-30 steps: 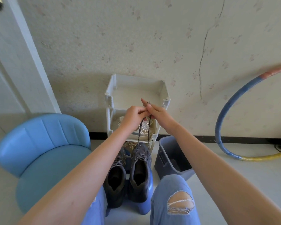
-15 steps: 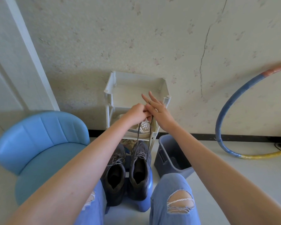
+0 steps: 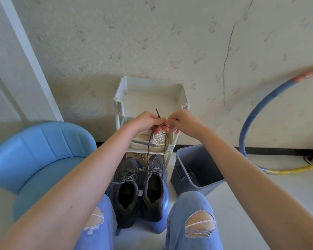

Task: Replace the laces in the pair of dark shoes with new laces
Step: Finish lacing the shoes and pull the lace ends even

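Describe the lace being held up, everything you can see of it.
The lace is thin, dark and speckled, like woven cord. Two strands rise taut from the top of the right shoe to the hands. The left hand grips it, one tip poking up above the fingers; the right hand pinches it alongside. Lower down it crisscrosses over the shoe's tongue.

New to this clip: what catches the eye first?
Two bare hands meeting mid-frame: the left hand and right hand pinch a dark grey lace drawn up from the right dark grey shoe on the blue stool. At far right, a blue-and-yellow hoop leans against the cracked wall.
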`<state>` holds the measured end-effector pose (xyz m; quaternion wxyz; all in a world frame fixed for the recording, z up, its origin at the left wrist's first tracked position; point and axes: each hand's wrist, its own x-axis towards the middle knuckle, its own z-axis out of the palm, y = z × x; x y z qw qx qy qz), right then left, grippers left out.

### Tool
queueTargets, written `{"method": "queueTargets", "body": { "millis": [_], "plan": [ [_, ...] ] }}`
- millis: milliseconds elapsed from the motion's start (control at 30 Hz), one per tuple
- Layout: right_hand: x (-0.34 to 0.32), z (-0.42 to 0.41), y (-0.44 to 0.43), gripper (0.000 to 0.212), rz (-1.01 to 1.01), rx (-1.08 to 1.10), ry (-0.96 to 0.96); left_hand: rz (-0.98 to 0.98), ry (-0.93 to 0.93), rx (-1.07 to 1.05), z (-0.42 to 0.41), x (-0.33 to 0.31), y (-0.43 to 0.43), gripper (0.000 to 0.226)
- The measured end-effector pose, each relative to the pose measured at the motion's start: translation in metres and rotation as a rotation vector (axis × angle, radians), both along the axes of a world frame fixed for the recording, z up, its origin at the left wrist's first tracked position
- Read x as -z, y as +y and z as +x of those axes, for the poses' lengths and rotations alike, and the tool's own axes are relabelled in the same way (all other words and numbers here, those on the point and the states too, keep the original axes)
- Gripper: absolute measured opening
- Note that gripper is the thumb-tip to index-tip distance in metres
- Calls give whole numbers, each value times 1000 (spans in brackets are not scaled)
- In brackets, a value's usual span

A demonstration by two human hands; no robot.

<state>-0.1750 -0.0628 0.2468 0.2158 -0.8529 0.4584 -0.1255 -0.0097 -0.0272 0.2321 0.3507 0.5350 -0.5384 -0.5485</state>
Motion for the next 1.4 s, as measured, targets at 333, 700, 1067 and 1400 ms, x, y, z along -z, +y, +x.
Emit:
{"method": "queueTargets", "body": {
  "millis": [333,700,1067,1400],
  "plan": [
    [24,-6,-7,20,260,114,-341,-451,-699,15,5,12,-5,28],
    [62,1,-17,26,661,32,-862,-694,-587,-241,5,34,2,19],
    [71,-15,-24,9,214,210,-281,-444,-345,-522,21,78,10,11],
    [145,-106,-6,20,116,745,374,100,-814,-807,116,170,49,17]
  ]
}}
